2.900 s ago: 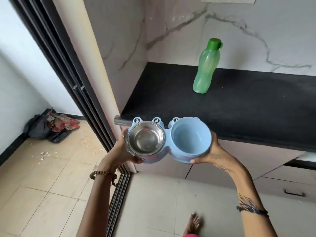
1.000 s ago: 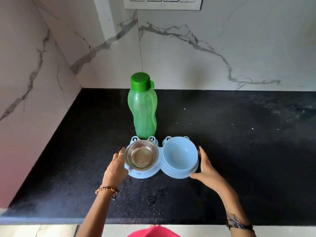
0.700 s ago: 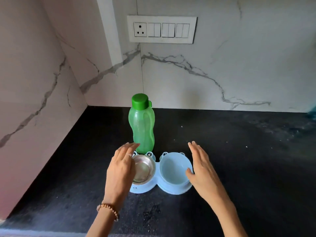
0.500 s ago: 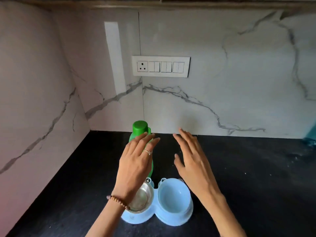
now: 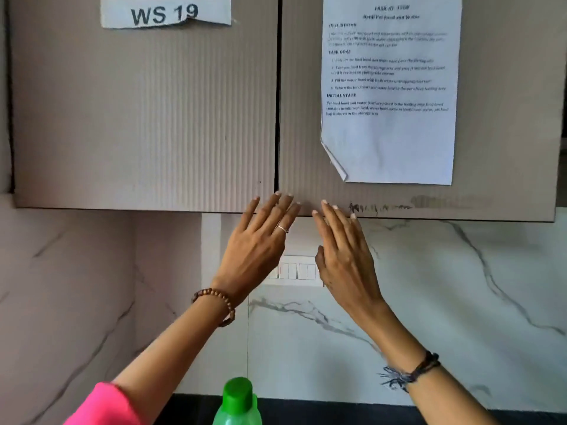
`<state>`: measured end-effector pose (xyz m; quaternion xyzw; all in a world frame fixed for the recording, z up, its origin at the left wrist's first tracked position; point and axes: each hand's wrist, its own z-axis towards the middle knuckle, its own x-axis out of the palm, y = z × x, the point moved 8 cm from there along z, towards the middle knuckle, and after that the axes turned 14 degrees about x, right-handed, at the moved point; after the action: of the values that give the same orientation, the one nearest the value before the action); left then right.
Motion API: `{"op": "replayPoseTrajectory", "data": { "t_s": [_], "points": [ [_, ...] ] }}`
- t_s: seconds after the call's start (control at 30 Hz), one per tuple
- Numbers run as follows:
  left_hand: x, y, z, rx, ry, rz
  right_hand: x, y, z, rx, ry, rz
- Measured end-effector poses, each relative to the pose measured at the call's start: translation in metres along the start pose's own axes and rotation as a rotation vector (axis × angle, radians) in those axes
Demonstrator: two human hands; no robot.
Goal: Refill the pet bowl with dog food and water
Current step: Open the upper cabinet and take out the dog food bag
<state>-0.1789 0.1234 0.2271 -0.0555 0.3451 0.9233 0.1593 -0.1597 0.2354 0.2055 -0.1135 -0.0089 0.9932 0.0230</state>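
Beige ribbed laminate covers the two cupboard doors, left door (image 5: 144, 111) and right door (image 5: 506, 118), which meet at a dark vertical seam above my two hands. My left hand (image 5: 256, 243) and right hand (image 5: 345, 256) are both raised side by side, fingers straight and spread, holding nothing; the fingertips overlap the lower edge of the doors near the seam, though I cannot tell whether they touch it. One ring sits on the left hand, one beaded bracelet (image 5: 219, 302) on the left wrist, and one dark thread band (image 5: 414, 371) on the right wrist. Two papers are stuck to the doors: one label reading "WS 19" (image 5: 165, 12) on the left and one printed sheet (image 5: 389, 87) on the right. One switch plate (image 5: 296, 270) shows between the hands on the marble wall. One green bottle (image 5: 237, 403), capped, stands on the black worktop (image 5: 337, 412) at the bottom edge. I cannot see the pet bowl.
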Motion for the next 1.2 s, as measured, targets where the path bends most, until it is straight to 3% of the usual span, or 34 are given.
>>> {"op": "replayPoseTrajectory", "data": {
  "t_s": [0.33, 0.7, 0.87, 0.93, 1.07, 1.2],
  "points": [
    [0.019, 0.026, 0.062, 0.139, 0.131, 0.200, 0.022, 0.006, 0.057, -0.030, -0.120, -0.346],
    [-0.003, 0.024, 0.059, 0.172, 0.134, 0.195, -0.002, 0.009, 0.054, -0.057, -0.144, -0.240],
    [-0.032, 0.021, 0.047, 0.190, 0.093, 0.147, -0.034, 0.007, 0.044, -0.054, -0.229, -0.130],
    [-0.045, 0.025, 0.039, 0.108, 0.036, -0.014, -0.052, 0.005, 0.038, -0.023, -0.271, -0.069],
    [-0.058, 0.027, 0.016, -0.249, -0.099, -0.818, -0.090, 0.003, 0.023, 0.017, -0.347, 0.055],
    [-0.086, -0.004, 0.024, -0.400, -0.099, -1.429, -0.114, -0.008, 0.006, 0.114, -0.412, 0.189]
  ]
}}
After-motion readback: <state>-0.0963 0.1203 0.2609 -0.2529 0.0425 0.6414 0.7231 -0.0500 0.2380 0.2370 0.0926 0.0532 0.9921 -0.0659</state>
